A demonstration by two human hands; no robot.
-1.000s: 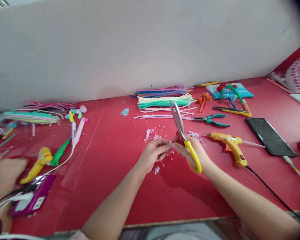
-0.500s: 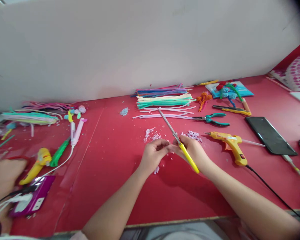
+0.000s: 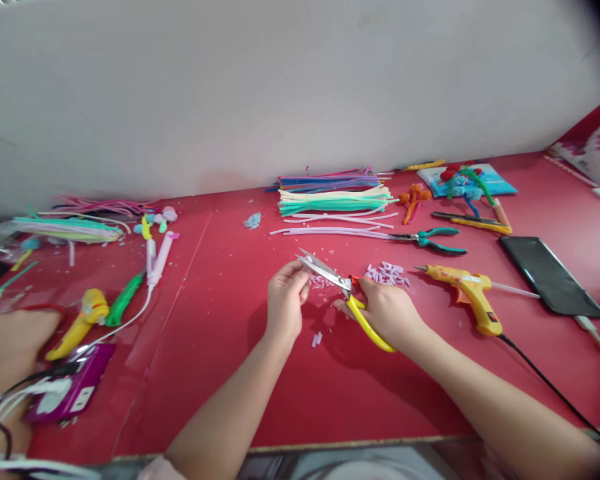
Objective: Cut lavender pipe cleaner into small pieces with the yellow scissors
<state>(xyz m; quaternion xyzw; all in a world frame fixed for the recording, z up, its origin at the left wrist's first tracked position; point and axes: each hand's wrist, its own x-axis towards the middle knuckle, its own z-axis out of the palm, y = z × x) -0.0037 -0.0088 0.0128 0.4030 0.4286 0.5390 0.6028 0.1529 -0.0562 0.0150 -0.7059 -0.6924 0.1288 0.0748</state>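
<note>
The scissors (image 3: 369,327), with yellow handles, are in my right hand (image 3: 391,312), their blades parted and pointing up to the left. My left hand (image 3: 285,297) pinches a small lilac pipe cleaner piece (image 3: 308,261) at the blades, mostly hidden by fingers and metal. Lilac trimmings (image 3: 322,282) lie scattered under the blades. Just beyond my right hand is a pile of short lilac pieces (image 3: 387,273). A couple of cut bits (image 3: 317,340) rest nearer to me, between my wrists.
Pipe cleaner bundles (image 3: 335,200) and loose lilac stems (image 3: 330,231) lie at the back, beside teal-handled pliers (image 3: 433,240). On the right are a yellow glue gun (image 3: 463,287) and a phone (image 3: 550,277). At left, another person's arm (image 3: 15,340) rests near a purple power bank (image 3: 83,387).
My hands have moved apart. The scissors have gone from closed to open, and their blades now reach my left fingertips. The view has shifted slightly.
</note>
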